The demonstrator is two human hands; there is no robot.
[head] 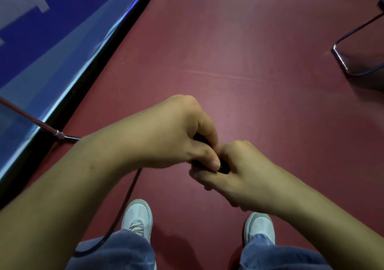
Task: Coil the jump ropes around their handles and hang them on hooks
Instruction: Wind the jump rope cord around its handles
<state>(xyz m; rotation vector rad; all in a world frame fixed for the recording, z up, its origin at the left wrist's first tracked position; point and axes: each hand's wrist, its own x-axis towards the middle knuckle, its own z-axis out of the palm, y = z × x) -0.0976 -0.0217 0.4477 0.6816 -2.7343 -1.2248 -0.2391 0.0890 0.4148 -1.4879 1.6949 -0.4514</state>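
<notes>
Both hands meet in front of me over the red floor. My left hand [178, 132] curls around a black jump rope handle [223, 166], most of which is hidden inside the fingers. My right hand [239, 172] grips the same black handle end from the right, thumb touching my left thumb. A black rope [126, 203] hangs from under my left hand down toward my left leg and curves across my jeans. No hooks are in view.
A blue banner board [41, 47] with a black base runs along the left, with a metal support rod [47, 129] at its foot. A chrome chair-leg frame [351, 61] stands on the red floor [249, 61] at the upper right. My white shoes [138, 217] are below.
</notes>
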